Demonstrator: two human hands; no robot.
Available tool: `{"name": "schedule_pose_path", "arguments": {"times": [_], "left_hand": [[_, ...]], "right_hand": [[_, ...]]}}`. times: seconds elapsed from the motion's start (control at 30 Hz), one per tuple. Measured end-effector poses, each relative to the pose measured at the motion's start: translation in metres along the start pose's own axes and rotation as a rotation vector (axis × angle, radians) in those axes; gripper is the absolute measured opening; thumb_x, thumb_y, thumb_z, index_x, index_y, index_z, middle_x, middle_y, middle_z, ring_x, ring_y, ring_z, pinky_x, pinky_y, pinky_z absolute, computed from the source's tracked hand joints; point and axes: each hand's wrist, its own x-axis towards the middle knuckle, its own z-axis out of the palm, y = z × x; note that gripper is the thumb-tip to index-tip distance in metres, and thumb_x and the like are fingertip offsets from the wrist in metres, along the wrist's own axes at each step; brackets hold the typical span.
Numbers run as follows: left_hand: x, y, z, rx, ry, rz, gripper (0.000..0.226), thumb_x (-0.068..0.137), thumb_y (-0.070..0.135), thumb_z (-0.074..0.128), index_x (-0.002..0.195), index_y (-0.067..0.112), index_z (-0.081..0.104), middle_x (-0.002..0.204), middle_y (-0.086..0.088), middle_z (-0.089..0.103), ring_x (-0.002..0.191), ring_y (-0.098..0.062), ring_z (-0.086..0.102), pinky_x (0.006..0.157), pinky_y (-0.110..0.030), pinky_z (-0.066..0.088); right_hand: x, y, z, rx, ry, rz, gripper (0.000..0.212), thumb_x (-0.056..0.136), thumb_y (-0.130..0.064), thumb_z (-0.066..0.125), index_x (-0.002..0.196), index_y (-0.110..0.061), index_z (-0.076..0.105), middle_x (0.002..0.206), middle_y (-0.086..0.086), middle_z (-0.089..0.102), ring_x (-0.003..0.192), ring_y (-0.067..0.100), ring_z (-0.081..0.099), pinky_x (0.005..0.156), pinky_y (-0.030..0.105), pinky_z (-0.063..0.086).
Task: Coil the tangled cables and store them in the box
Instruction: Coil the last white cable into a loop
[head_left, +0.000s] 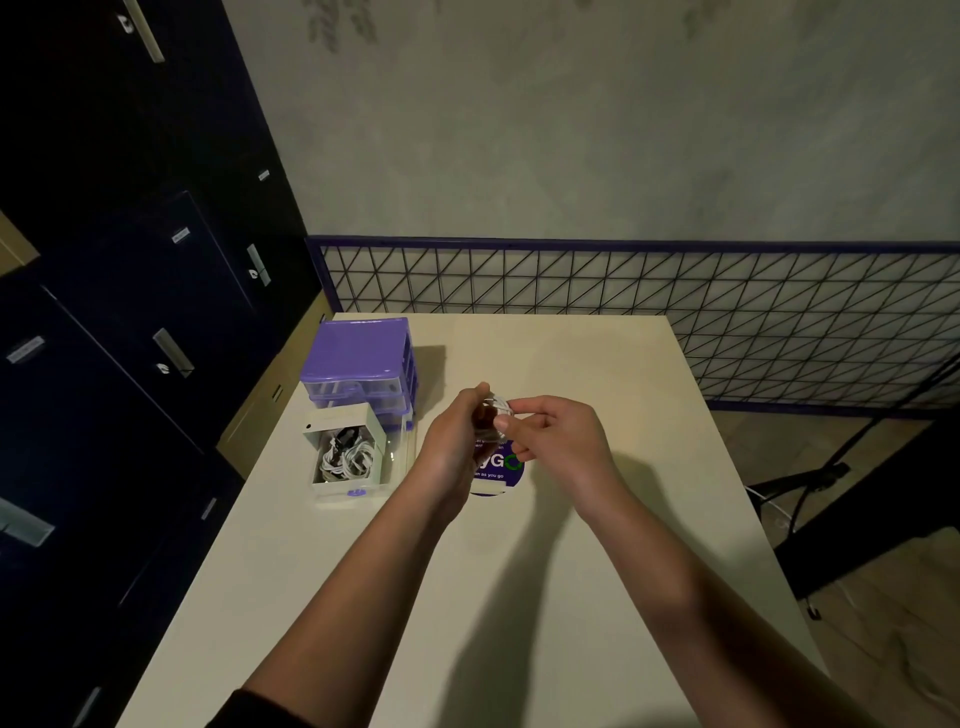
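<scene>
table (597, 374), cream top: purple drawer unit (358, 353) at far left corner; open box (345, 457) just before it, holding white and dark coiled cables (345, 457). round purple sticker (501, 470) on the top, partly hidden under the hands. wire grid panel (675, 291) behind; dark lockers (130, 312) at left. left hand (454, 434) and right hand (558, 431) raised together above the sticker, fingers pinched on one small white cable coil (500, 406) between them.
</scene>
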Motion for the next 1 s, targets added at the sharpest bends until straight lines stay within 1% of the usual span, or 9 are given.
{"name": "schedule_pose_path", "arguments": {"times": [0.13,0.23,0.37,0.47,0.57,0.67,0.77,0.87,1.0], "left_hand": [[-0.001,0.003,-0.001,-0.048,-0.012,-0.004,0.025,0.094,0.025,0.055,0.071,0.014,0.055,0.059,0.003,0.053,0.059,-0.011,0.05,0.074,-0.029,0.04],[-0.001,0.006,0.0,-0.06,-0.003,-0.021,0.028,0.092,0.022,0.058,0.066,0.014,0.052,0.053,0.005,0.05,0.052,-0.01,0.047,0.069,-0.027,0.039],[-0.001,0.005,-0.004,-0.032,0.025,-0.064,0.021,0.088,0.019,0.06,0.068,0.015,0.056,0.056,0.004,0.054,0.061,-0.013,0.051,0.072,-0.026,0.042],[0.001,0.003,-0.01,0.173,0.0,-0.033,0.021,0.092,0.029,0.058,0.077,0.016,0.06,0.073,0.001,0.06,0.076,-0.016,0.059,0.084,-0.033,0.049],[0.003,0.002,-0.015,0.402,-0.07,0.061,0.027,0.096,0.038,0.053,0.094,0.013,0.061,0.082,-0.001,0.061,0.082,-0.016,0.062,0.087,-0.035,0.052],[0.003,-0.001,-0.019,0.455,-0.072,0.147,0.026,0.097,0.029,0.055,0.11,0.007,0.062,0.083,-0.002,0.065,0.074,-0.012,0.064,0.082,-0.032,0.055],[0.001,-0.004,-0.02,0.378,-0.033,0.191,0.022,0.095,0.016,0.058,0.108,0.001,0.066,0.082,-0.006,0.067,0.067,-0.008,0.065,0.073,-0.026,0.058],[-0.001,-0.003,-0.019,0.296,-0.014,0.176,0.018,0.095,0.011,0.057,0.105,0.0,0.067,0.08,-0.009,0.065,0.06,-0.009,0.063,0.061,-0.018,0.057],[-0.001,0.0,-0.018,0.214,-0.035,0.125,0.014,0.096,0.009,0.055,0.1,0.0,0.066,0.075,-0.007,0.058,0.055,-0.009,0.06,0.057,-0.018,0.056]], "right_hand": [[-0.007,0.0,0.002,-0.001,-0.029,-0.033,0.023,0.081,-0.016,0.075,0.103,-0.013,0.069,0.065,-0.001,0.066,0.059,0.014,0.063,0.074,0.036,0.057],[-0.011,0.003,0.004,-0.088,-0.007,-0.114,0.018,0.082,-0.017,0.073,0.1,-0.018,0.069,0.063,-0.008,0.062,0.056,0.001,0.058,0.064,0.019,0.049],[-0.014,0.011,0.004,-0.316,0.065,-0.391,0.017,0.082,-0.006,0.07,0.094,-0.018,0.068,0.072,-0.011,0.054,0.064,0.001,0.055,0.063,0.008,0.04],[-0.012,0.016,0.002,-0.34,0.108,-0.432,0.021,0.082,-0.004,0.069,0.099,-0.016,0.071,0.076,-0.01,0.051,0.067,0.002,0.055,0.066,0.005,0.04],[-0.011,0.018,0.0,-0.206,0.148,-0.31,0.023,0.081,-0.008,0.073,0.102,-0.016,0.074,0.078,-0.002,0.058,0.067,0.006,0.057,0.068,0.011,0.045],[-0.008,0.018,-0.001,-0.004,0.136,-0.111,0.021,0.079,-0.018,0.077,0.1,-0.019,0.073,0.079,0.002,0.067,0.069,0.011,0.063,0.071,0.018,0.052],[-0.007,0.017,-0.002,0.138,0.115,0.005,0.022,0.078,-0.017,0.078,0.098,-0.013,0.072,0.072,0.001,0.07,0.062,0.013,0.064,0.073,0.033,0.058],[-0.01,0.014,-0.003,0.159,0.055,0.022,0.022,0.079,-0.007,0.075,0.1,-0.005,0.072,0.065,0.0,0.067,0.056,0.011,0.061,0.073,0.035,0.057],[-0.011,0.011,-0.009,0.106,0.006,-0.055,0.016,0.079,-0.005,0.075,0.093,-0.014,0.073,0.07,0.003,0.066,0.061,0.011,0.062,0.072,0.032,0.057]]}}
